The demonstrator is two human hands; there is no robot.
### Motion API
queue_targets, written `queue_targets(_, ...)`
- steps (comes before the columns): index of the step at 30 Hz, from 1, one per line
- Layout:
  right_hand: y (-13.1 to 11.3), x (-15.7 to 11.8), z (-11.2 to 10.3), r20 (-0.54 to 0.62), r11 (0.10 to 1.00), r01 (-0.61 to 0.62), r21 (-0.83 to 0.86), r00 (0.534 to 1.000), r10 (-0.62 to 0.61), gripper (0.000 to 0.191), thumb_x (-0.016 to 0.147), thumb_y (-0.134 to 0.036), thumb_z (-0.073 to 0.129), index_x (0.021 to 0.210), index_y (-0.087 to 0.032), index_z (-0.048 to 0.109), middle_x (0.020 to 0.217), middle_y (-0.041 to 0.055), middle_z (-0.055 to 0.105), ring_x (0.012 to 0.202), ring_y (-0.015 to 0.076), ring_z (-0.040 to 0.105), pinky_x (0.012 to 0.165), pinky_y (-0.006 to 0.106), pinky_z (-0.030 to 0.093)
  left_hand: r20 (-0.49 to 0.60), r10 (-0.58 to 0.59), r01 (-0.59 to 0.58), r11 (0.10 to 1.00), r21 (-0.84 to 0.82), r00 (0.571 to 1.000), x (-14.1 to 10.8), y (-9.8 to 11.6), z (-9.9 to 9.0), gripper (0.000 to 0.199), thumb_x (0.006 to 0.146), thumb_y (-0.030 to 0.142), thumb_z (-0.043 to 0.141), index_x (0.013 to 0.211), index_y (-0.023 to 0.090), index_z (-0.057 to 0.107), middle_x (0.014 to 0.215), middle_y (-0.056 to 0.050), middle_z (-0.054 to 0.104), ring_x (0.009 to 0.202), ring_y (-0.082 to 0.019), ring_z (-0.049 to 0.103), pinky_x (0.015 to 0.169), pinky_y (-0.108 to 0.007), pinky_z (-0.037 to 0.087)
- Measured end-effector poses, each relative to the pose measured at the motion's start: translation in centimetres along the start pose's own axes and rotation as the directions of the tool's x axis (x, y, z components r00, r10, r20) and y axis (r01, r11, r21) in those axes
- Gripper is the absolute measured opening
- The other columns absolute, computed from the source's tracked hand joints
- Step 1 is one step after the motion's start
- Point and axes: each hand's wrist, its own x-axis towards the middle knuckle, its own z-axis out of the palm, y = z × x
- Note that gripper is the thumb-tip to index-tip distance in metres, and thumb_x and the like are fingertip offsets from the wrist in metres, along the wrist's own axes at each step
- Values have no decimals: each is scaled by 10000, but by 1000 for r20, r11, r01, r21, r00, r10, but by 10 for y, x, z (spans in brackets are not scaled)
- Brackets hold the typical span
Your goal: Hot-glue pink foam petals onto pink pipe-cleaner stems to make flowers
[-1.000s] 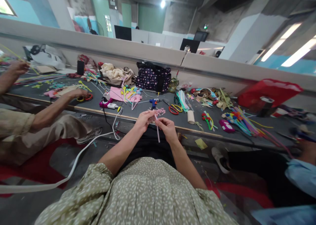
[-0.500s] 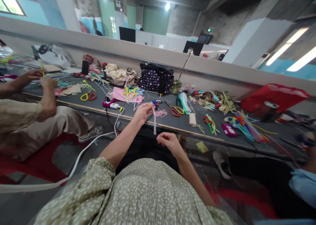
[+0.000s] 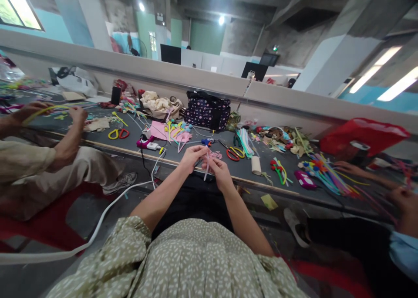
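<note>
My left hand [image 3: 194, 158] is closed in a pinch on a pale pink pipe cleaner [image 3: 206, 174], which hangs down over the table's front edge. From the other side my right hand [image 3: 219, 171] has its fingertips closed on the same stem, close beside the left fingers. Just behind the hands lies a small heap of pink snippets [image 3: 215, 155]. A blue object [image 3: 207, 142] rests behind my left fingertips; its kind is not clear. Scissors with red and yellow handles [image 3: 233, 153] lie to the right of the heap.
A bundle of white and green pipe cleaners [image 3: 244, 142], a pale cylinder [image 3: 256, 165] and a purple device [image 3: 305, 179] lie to the right. Leftward are a white plug block [image 3: 153, 146] and more scissors [image 3: 119, 134]. A dotted bag [image 3: 207, 110] stands behind. People work on both sides.
My right hand has come up and left to the pink pipe cleaner and now pinches it beside my left hand. At the left, a person's hands now stretch a yellow strip.
</note>
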Motion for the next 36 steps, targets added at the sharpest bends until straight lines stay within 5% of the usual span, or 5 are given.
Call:
queue_targets(16, 40, -46, -14, 187, 950, -312, 26, 935, 302, 395, 689, -512, 734, 807, -136, 706, 697, 62, 704, 596, 136, 629, 629, 262, 477, -70, -10, 5, 997, -74, 997, 22, 1, -11, 328, 571, 383, 840, 712, 126, 691, 734, -67, 694, 680, -133, 636, 663, -247, 479)
queue_targets(21, 41, -15, -28, -108, 955, -38, -295, 994, 6, 426, 795, -552, 584, 925, -155, 671, 863, 91, 718, 769, 187, 654, 642, 262, 464, -134, -68, 51, 990, -132, 989, 32, -10, -15, 353, 530, 375, 855, 700, 126, 671, 719, -54, 682, 661, -128, 637, 664, -248, 497)
queue_targets(26, 39, 33, -52, -117, 780, 59, -623, 979, -168, 309, 770, -323, 587, 1044, -193, 642, 910, 54, 713, 803, 195, 649, 759, 316, 479, -192, -95, 56, 978, -201, 977, 54, -16, -28, 363, 535, 385, 850, 716, 137, 657, 704, -30, 673, 641, -114, 620, 674, -250, 501)
queue_targets(32, 37, 59, -62, -294, 796, 52, -603, 913, -283, 368, 811, -377, 550, 1111, -185, 643, 1019, 108, 707, 917, 236, 648, 791, 343, 491, -221, -129, 74, 968, -240, 967, 87, -17, -42, 385, 517, 388, 856, 735, 151, 645, 700, -20, 668, 651, -117, 616, 714, -275, 505)
queue_targets(36, 25, 88, -34, -80, 895, 125, -427, 981, -176, 349, 835, -491, 545, 896, -184, 699, 815, 67, 714, 719, 195, 636, 666, 293, 488, -191, -112, 80, 982, -169, 975, 105, -20, -39, 370, 519, 401, 857, 692, 151, 647, 689, -17, 659, 629, -107, 598, 682, -248, 482)
